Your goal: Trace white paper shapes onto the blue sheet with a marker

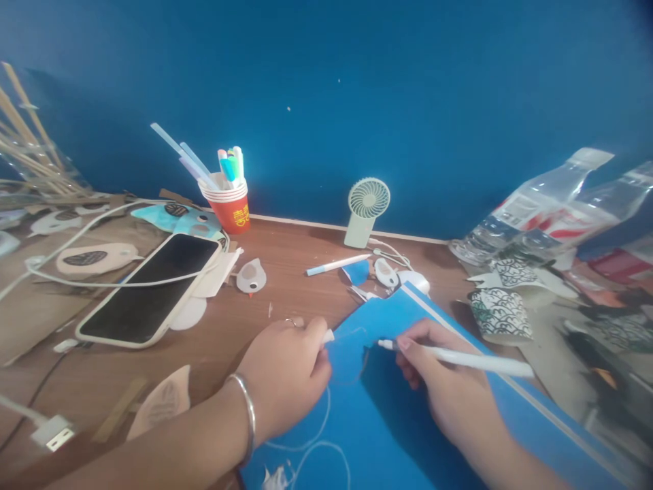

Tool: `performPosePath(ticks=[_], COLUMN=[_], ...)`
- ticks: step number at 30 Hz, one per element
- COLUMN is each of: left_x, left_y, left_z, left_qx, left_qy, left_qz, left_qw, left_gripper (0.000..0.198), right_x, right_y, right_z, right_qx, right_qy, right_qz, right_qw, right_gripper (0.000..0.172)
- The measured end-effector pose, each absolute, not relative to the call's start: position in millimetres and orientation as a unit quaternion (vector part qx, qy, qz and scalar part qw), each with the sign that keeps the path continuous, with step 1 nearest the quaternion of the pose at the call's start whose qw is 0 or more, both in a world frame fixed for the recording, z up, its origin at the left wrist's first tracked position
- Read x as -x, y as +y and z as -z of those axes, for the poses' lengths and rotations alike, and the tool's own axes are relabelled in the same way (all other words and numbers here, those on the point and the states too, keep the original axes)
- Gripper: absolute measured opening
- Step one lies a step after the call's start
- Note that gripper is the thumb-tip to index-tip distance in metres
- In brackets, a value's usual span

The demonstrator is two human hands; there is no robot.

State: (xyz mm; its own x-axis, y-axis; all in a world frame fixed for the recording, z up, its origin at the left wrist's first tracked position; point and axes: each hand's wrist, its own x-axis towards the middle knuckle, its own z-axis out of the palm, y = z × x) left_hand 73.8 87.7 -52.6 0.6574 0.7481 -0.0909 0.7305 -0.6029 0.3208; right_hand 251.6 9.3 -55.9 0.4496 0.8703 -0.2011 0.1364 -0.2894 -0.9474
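My right hand (449, 388) holds a white marker pen (474, 358) in a writing grip. Its uncapped tip points left, close over a blue sheet (403, 435) lying on the desk. My left hand (290, 367), wearing a silver bangle and a ring, is closed at the left edge of the sheet. Between its thumb and fingers pokes the end of a small white piece (329, 336) that looks like a pen cap; most of it is hidden. A pale thread (324, 444) curls over the sheet beside a crumpled whitish scrap (275, 478).
Left lie a phone (153, 289) with a cable across it and paper bird cutouts (251, 276). Behind stand a red paper cup of pens (229, 211) and a small fan (368, 204). Plastic bottles (541, 204) and patterned paper pieces (500, 315) are at right.
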Motion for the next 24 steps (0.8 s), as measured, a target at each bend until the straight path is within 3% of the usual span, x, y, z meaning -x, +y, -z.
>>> performPosePath(ticks=[3, 7, 12, 18, 24], left_x=[-73.5, -73.3, -73.4, -75.0, -74.5], left_y=[88.3, 88.7, 88.3, 89.6, 89.4], left_z=[53.0, 54.4, 51.8, 42.3, 41.4], left_qx=[-0.895, -0.897, -0.9, -0.891, -0.886], left_qy=[0.412, 0.411, 0.404, 0.414, 0.419], left_qz=[-0.028, -0.035, -0.031, 0.008, 0.01], left_qw=[0.167, 0.159, 0.157, 0.188, 0.199], left_gripper=[0.011, 0.011, 0.009, 0.007, 0.006], right_x=[-254.9, -258.9, -258.3, -256.5, -257.1], right_y=[14.4, 27.8, 41.1, 34.8, 33.5], right_z=[51.9, 43.4, 42.9, 58.9, 62.4], right_qx=[0.672, 0.678, 0.703, 0.691, 0.68], right_qy=[-0.341, -0.367, -0.433, -0.518, -0.557], right_qz=[-0.445, -0.491, -0.429, -0.31, -0.293], right_qw=[0.484, 0.405, 0.365, 0.398, 0.376], right_gripper=[0.022, 0.02, 0.014, 0.033, 0.033])
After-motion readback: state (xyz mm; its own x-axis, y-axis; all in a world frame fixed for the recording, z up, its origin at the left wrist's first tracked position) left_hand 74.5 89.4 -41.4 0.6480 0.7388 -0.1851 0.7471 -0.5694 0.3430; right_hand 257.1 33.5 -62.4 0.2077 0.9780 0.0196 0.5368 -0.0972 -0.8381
